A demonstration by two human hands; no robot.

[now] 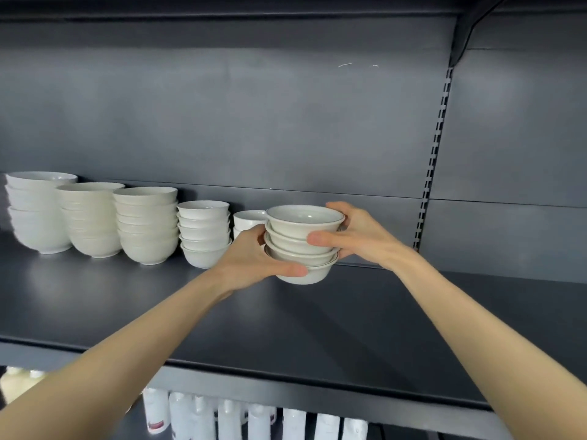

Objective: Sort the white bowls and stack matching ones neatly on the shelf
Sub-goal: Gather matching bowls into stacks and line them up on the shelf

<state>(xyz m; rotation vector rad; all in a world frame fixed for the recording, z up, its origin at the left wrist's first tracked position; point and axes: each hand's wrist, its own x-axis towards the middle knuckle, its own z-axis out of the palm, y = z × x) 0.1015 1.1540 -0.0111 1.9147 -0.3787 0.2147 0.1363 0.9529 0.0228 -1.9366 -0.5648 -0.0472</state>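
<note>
Shelf (381,328): five bowl stacks (146,227); left grip (254,258), right grip (359,236) hold sixth (305,223).

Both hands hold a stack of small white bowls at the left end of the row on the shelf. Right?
Not the left end: the head view shows the held stack at the right end of the row, beside the partly hidden stack. The rest stands: left hand and right hand both grip it at the shelf.

- I note white bottles (228,417) standing in a row at the bottom, one with a reddish label.
- Cream bottles (19,381) lower left, blurred.
- Slotted metal rail (435,160) upright at right.
- Dark bracket (460,36) above it.
</note>
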